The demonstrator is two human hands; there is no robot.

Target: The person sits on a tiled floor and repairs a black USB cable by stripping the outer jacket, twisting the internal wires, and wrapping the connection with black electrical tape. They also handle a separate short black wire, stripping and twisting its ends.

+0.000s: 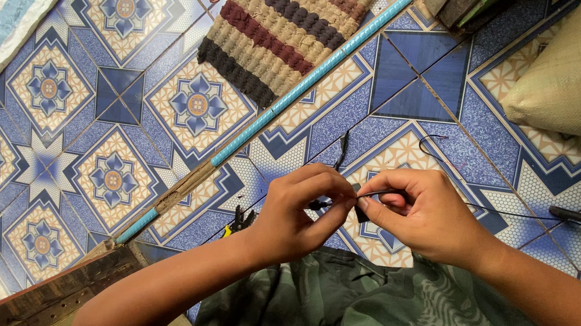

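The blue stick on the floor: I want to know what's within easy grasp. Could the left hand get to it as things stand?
Probably yes. The blue stick lies on open tile just beyond the left hand, with nothing between them. But that hand is pinching a thin black cord together with the right hand, so it would have to let go first.

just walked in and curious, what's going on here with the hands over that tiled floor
A person seated above a blue patterned tile floor pinches a thin black cord between both hands. The left hand and right hand meet fingertip to fingertip on it. The cord trails away to the right across the tiles. A long turquoise stick and a striped mat lie beyond.
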